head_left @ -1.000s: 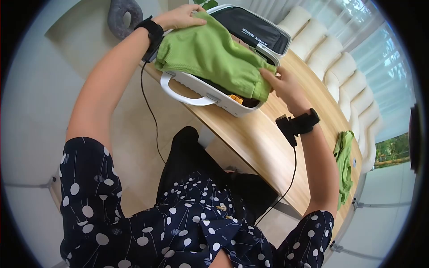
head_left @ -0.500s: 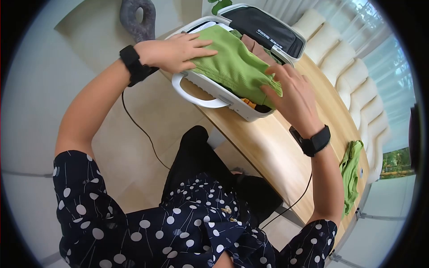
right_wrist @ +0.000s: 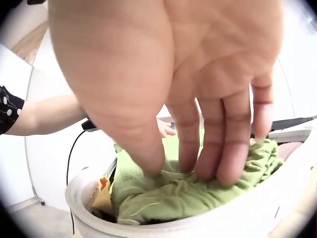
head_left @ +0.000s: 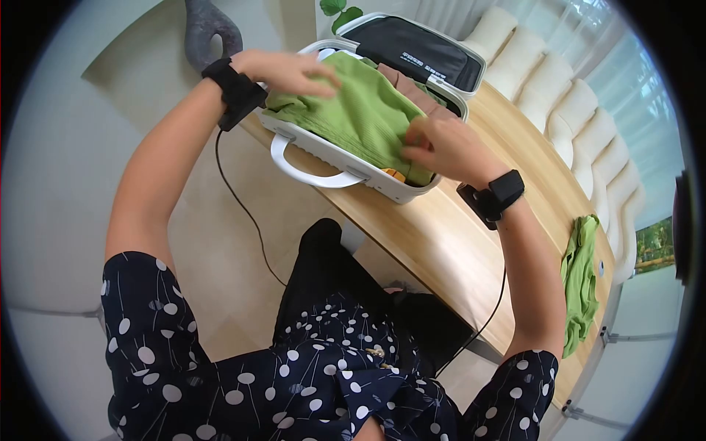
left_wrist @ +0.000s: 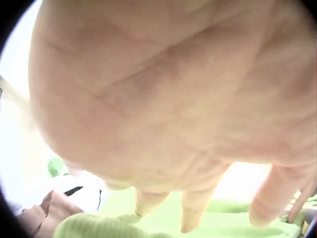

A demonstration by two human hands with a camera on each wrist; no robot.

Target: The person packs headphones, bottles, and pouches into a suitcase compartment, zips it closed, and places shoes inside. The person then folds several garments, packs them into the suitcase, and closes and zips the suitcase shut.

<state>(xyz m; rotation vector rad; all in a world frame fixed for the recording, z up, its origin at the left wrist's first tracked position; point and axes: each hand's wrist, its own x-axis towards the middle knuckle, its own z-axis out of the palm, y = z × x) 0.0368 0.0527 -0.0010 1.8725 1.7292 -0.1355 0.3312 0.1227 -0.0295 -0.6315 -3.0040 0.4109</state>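
Note:
A green ribbed garment [head_left: 360,110] lies spread over the packed half of a white suitcase [head_left: 397,189]. My left hand [head_left: 294,73] is over the garment's far left part, slightly blurred, its fingers spread. In the left wrist view those fingers [left_wrist: 193,213] point down at the green cloth. My right hand [head_left: 448,147] is at the garment's right end, by the suitcase rim. Seen from the right wrist, its fingertips [right_wrist: 230,171] press down into the bunched cloth, with the thumb apart from them.
Brown cloth [head_left: 415,92] and an orange item [head_left: 394,175] show beside the garment. The suitcase lid [head_left: 404,48] stands open behind. Another green garment [head_left: 581,294] lies at the wooden table's [head_left: 441,235] right end. A grey neck pillow [head_left: 209,37] is at upper left; cables hang from both wrists.
A second ago both hands held the garment by its ends above the suitcase. It now lies inside. The left hand has let go and spread its fingers; the right has released the end and touches the cloth.

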